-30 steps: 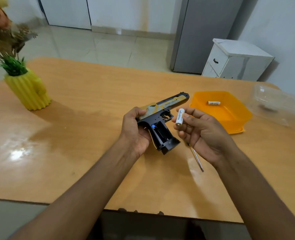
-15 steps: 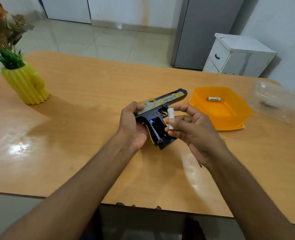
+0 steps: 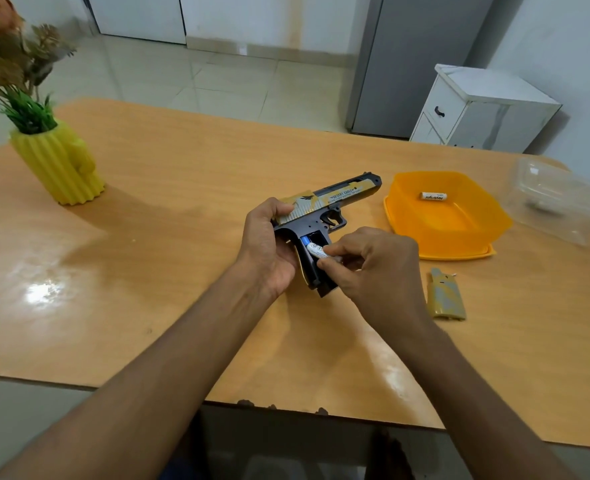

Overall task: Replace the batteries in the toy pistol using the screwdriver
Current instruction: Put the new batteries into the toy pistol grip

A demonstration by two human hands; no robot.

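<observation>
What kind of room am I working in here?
Probably a home kitchen or dining area: a wooden table, a grey fridge-like cabinet on a tiled floor, and a yellow vase.

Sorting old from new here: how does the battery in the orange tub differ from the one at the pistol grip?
The battery in the tub lies flat and untouched in the orange tub; the battery at the grip is tilted, pinched by the right hand and partly inside the toy pistol, which the left hand holds. Both are white and printed.
</observation>
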